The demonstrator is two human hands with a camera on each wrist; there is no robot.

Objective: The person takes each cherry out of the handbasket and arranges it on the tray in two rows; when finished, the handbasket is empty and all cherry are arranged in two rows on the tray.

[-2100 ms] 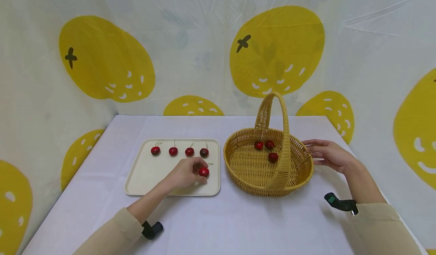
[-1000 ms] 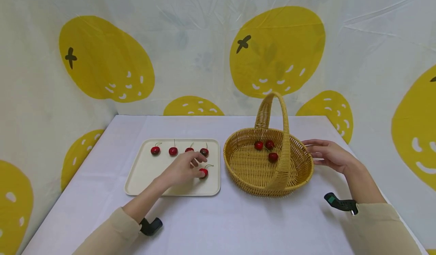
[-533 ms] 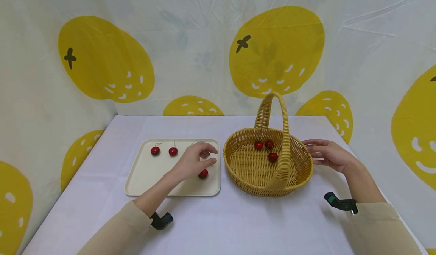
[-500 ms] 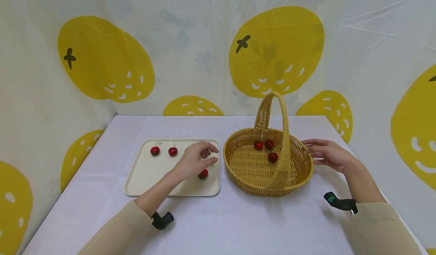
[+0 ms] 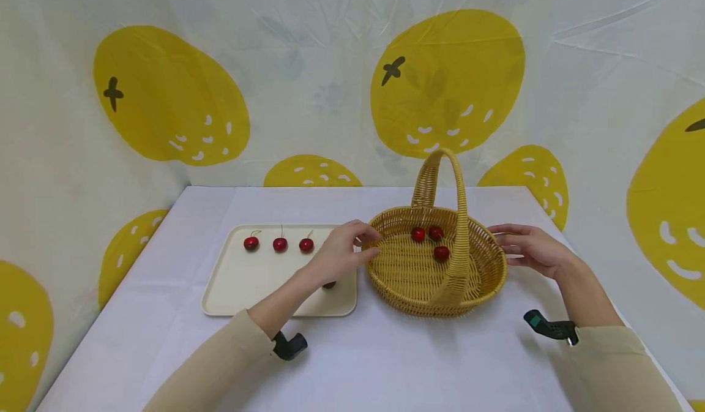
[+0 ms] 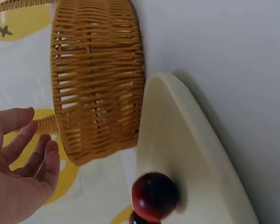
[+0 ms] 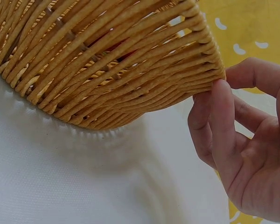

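Observation:
My left hand hovers at the basket's left rim, with nothing in its loosely bent fingers. In the left wrist view, that hand is apart from the wicker basket. A dark red cherry lies on the tray there. My right hand touches the outer right rim of the basket; the right wrist view has its thumb against the rim. Three cherries, one of them this cherry, lie inside. On the cream tray, three cherries stand in a back row, including this cherry; my left arm partly covers another cherry.
A white cloth covers the table. Over the basket arches a tall handle. A curtain with yellow fruit prints hangs behind the table.
My left hand pinched the front cherry on the tray, let go of it, then moved right to the basket's left rim. My right hand and the basket have stayed put.

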